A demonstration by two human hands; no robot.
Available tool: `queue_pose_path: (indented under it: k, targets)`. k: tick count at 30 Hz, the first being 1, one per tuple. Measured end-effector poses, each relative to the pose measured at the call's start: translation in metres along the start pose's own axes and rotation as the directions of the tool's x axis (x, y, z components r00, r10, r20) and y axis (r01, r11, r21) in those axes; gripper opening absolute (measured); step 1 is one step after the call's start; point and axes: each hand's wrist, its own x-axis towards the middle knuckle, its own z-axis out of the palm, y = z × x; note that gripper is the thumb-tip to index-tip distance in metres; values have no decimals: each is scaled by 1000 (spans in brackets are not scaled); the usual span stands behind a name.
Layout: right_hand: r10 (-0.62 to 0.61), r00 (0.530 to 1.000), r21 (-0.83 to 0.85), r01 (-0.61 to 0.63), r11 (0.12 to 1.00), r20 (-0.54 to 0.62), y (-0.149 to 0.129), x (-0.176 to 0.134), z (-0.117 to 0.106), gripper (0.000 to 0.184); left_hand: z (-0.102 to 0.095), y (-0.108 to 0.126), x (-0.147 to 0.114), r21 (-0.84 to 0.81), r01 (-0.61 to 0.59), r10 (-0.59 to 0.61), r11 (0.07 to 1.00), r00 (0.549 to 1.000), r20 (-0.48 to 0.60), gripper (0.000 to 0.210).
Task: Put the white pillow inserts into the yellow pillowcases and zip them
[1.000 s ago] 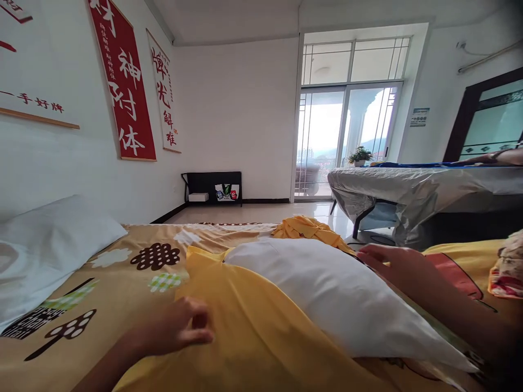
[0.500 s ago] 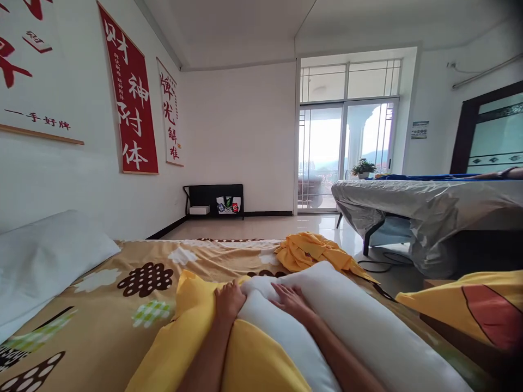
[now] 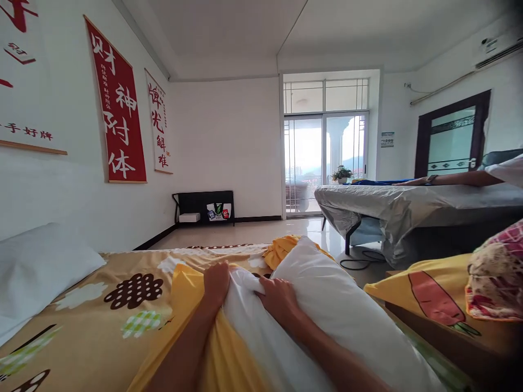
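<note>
Both hands — left hand (image 3: 216,280), right hand (image 3: 278,296) — gripping white pillow (image 3: 327,305) (yellow pillowcase (image 3: 192,305) alongside).

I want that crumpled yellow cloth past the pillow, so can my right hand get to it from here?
Probably yes. The right hand grips the white pillow, and the crumpled yellow cloth lies just beyond on the bed with nothing between, though the hand must let go first.

Patterned bed (image 3: 102,321), white pillows (image 3: 343,310), yellow pillowcase (image 3: 183,305) lying on it

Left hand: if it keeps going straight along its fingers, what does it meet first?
Probably the crumpled yellow cloth just beyond the left hand, which grips the yellow pillowcase edge beside the white pillow. Depth is unclear.
</note>
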Motion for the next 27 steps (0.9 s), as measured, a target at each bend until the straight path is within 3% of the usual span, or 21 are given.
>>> queue_pose_path:
  k: [2,3,4,6,8,9,10,11,13,15,17,19,21,24,27]
  targets:
    - [-33,990,-18,31,999,-140,-9,-8,-34,13,-39,5,0,4,-57,57,998,992,-112,31]
    - [-87,964,-40,79,996,-251,-12,-10,-50,13,-60,6,-1,6,-76,75,997,983,-166,31]
    - [-160,910,-79,141,987,-383,-15,-13,-64,14,-79,6,-2,7,-87,86,996,973,-215,31]
    - [-316,709,-203,243,949,-630,-18,-17,-84,18,-111,3,-9,12,-96,95,995,936,-339,32]
    - [-418,507,-318,276,907,-754,-21,-22,-88,25,-129,-6,-21,47,-113,122,992,865,-486,32]
    - [-452,445,-356,286,890,-773,-22,-26,-84,27,-132,-13,-28,87,-133,159,987,821,-549,30]
    - [-480,416,-378,307,874,-772,-23,-29,-76,27,-129,-20,-36,141,-160,212,977,777,-592,27]
    - [-505,411,-386,341,857,-759,-24,-33,-65,27,-123,-28,-44,204,-189,276,960,743,-609,24]
    - [-520,455,-344,416,842,-722,-26,-41,-39,26,-104,-41,-57,311,-236,380,921,722,-578,19]
    - [-495,534,-256,460,850,-686,-28,-48,-16,27,-84,-48,-66,336,-241,395,910,745,-538,17]
    - [-458,622,-163,472,867,-635,-30,-55,-8,34,-73,-44,-68,282,-209,333,936,784,-525,15]
    - [-450,701,-94,484,870,-554,-30,-64,-14,47,-74,-30,-65,218,-188,276,958,812,-514,18]
    - [-476,751,-67,504,861,-458,-30,-74,-32,53,-84,-10,-60,200,-212,283,957,841,-461,21]
    - [-494,775,-138,482,865,-393,-24,-80,-62,46,-99,16,-54,168,-283,321,944,904,-283,21]
    - [-439,779,-248,364,898,-447,-14,-70,-76,55,-102,25,-53,112,-286,301,952,942,-152,24]
